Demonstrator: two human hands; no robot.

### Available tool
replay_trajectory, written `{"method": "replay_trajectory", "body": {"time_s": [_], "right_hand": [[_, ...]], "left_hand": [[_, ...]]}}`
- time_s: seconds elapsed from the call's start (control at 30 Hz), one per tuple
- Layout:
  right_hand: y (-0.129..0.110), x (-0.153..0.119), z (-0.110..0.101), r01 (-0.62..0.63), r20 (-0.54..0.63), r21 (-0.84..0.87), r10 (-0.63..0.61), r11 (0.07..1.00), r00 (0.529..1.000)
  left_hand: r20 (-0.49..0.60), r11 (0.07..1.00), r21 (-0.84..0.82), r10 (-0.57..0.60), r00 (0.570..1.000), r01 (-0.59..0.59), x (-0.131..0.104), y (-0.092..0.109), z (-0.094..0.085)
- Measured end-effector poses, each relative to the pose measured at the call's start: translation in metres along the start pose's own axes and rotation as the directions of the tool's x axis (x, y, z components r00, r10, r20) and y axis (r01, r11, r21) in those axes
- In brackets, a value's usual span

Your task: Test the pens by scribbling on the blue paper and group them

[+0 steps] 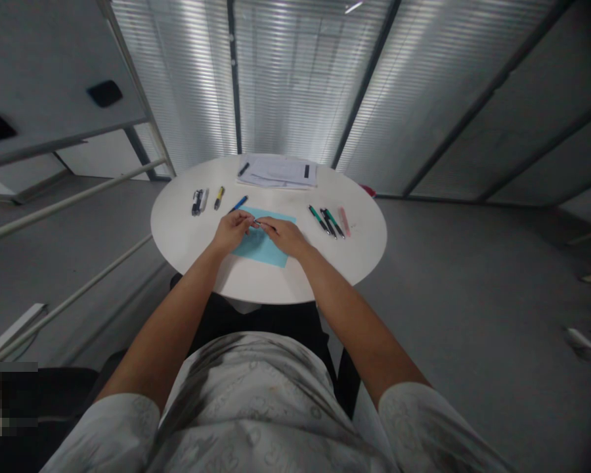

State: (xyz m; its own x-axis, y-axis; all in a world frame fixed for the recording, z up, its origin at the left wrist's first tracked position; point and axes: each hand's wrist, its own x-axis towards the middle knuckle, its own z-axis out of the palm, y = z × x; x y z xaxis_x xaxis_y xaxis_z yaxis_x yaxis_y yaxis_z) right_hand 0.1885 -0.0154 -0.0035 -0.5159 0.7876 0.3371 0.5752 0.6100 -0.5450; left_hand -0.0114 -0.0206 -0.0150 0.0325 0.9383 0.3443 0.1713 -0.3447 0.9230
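Both hands meet over a light blue sheet (pixel 259 253) on a round white table (pixel 256 282). My right hand (pixel 284 235) is closed on a thin dark pen (pixel 259 223) with a light tip, mostly hidden by the fingers. My left hand (pixel 232 230) pinches at the pen's tip end; whether it grips the tip or a small separate part is too small to tell. A blue pen (pixel 239 203) lies just beyond the left hand, by the sheet's corner.
At the left lie several dark and clear pens (pixel 197 202) and a yellow pen (pixel 219 198). Several green-and-black pens (pixel 319 220) lie at the right, with a pink strip (pixel 345 222). Papers (pixel 280 172) are stacked at the far edge. A white rail (pixel 79 197) runs along the left.
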Motion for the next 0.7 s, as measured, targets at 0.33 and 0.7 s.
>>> {"method": "replay_trajectory", "body": {"time_s": [0.33,0.7], "right_hand": [[-0.0014,-0.0011,0.0017,-0.095,-0.003,-0.125,0.095,0.988,0.995],[-0.0079,-0.0008,0.001,-0.077,-0.009,-0.178,0.077,0.981,0.997]], "left_hand": [[0.081,1.0,-0.003,-0.017,0.997,0.017,0.0006,0.0007,0.0017],[0.088,0.989,0.131,-0.074,0.993,0.062,-0.001,0.0043,-0.0003]]}}
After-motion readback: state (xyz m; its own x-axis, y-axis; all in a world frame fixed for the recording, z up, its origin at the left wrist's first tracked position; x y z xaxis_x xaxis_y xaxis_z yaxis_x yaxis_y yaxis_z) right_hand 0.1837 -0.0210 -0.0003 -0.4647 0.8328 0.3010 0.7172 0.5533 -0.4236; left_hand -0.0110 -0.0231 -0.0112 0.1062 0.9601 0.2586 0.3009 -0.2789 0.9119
